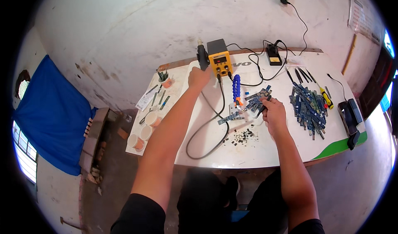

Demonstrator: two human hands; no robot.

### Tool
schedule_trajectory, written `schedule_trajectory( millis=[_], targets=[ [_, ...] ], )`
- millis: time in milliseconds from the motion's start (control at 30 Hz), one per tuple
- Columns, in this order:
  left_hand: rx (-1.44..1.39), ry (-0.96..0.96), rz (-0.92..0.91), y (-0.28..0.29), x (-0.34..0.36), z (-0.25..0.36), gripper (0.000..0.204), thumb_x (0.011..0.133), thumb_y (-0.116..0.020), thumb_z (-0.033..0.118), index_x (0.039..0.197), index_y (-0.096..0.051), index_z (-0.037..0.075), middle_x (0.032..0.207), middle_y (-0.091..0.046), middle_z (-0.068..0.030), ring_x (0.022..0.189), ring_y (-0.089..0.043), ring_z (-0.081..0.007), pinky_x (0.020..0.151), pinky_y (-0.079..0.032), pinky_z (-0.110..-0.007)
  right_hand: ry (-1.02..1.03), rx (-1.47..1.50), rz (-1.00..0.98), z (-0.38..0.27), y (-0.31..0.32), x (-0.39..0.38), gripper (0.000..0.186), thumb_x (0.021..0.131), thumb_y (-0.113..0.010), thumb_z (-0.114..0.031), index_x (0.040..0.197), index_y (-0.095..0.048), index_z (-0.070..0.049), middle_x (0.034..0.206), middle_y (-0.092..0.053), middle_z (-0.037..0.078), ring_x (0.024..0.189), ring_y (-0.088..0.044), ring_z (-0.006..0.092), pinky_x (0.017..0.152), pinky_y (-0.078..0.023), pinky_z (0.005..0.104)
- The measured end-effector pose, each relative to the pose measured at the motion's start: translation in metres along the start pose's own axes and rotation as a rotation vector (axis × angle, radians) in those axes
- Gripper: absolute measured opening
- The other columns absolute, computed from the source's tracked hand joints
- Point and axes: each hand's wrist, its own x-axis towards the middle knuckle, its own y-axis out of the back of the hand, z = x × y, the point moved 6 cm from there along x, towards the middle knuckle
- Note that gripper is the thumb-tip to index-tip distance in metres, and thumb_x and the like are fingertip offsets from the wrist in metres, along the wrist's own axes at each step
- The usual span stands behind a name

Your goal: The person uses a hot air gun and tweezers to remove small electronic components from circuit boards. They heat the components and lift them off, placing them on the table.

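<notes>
My left hand (199, 77) is closed round the lower end of a black hot air gun (202, 56), which stands upright with its nozzle up beside a yellow and black rework station (219, 61). In my right hand (274, 112) is a pair of black tweezers (261, 109), tips pointing down and left. Near those tips, a narrow blue circuit board strip (229, 118) lies across a small metal holder (237, 112). A blue segmented flexible arm (236, 87) with an orange end rises behind it. Several more boards (258, 96) lie heaped just beyond my right hand.
Small dark chips (240, 137) lie scattered on the white table (207, 161). A larger pile of boards (307, 109) sits right, beside a yellow screwdriver (326, 98) and a phone on a stand (348, 117). White cups (135, 141) stand left. A grey hose (195, 156) loops across the middle.
</notes>
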Motion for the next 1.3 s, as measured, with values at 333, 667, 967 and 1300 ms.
schedule_trajectory(
  millis=[333, 667, 967, 1300],
  targets=[
    [-0.461, 0.195, -0.205, -0.023, 0.034, -0.038, 0.041, 0.095, -0.061, 0.035, 0.092, -0.064, -0.005, 0.08, -0.066, -0.0103, 0.067, -0.066, -0.0199, 0.057, -0.048, -0.035, 0.076, 0.069, 0.038, 0.006, 0.004, 0.001, 0.017, 0.1, -0.059, -0.011, 0.107, -0.067, 0.002, 0.063, -0.047, -0.002, 0.051, -0.038, 0.0056, 0.046, -0.028, 0.0232],
    [-0.204, -0.07, 0.001, 0.17, -0.048, -0.008, 0.037, 0.095, -0.066, 0.033, 0.11, -0.067, -0.001, 0.079, -0.066, -0.0064, 0.068, -0.061, -0.0149, 0.061, -0.048, -0.032, 0.159, 0.102, 0.097, -0.005, 0.011, -0.001, 0.014, 0.099, -0.063, -0.013, 0.097, -0.068, 0.0, 0.067, -0.05, -0.004, 0.054, -0.042, 0.005, 0.049, -0.031, 0.023],
    [0.425, -0.317, 0.144, 0.328, -0.241, 0.044, 0.035, 0.089, -0.074, 0.026, 0.113, -0.066, 0.003, 0.096, -0.068, -0.0177, 0.081, -0.067, -0.0368, 0.072, -0.052, -0.041, 0.83, -0.616, -0.303, -0.087, -0.088, -0.135, 0.011, 0.092, -0.069, -0.004, 0.086, -0.06, 0.001, 0.08, -0.057, 0.009, 0.069, -0.053, 0.0221, 0.061, -0.043, 0.0343],
    [0.583, -0.626, 0.024, 0.31, -0.323, 0.046, 0.044, 0.074, -0.085, 0.025, 0.11, -0.068, 0.007, 0.092, -0.067, -0.0084, 0.076, -0.066, -0.0298, 0.067, -0.051, -0.04, 0.732, -0.972, -0.99, -0.046, -0.197, -0.243, 0.013, 0.092, -0.065, -0.013, 0.089, -0.071, -0.001, 0.161, -0.036, 0.019, 0.096, -0.069, 0.0402, 0.087, -0.053, 0.0459]
  ],
)
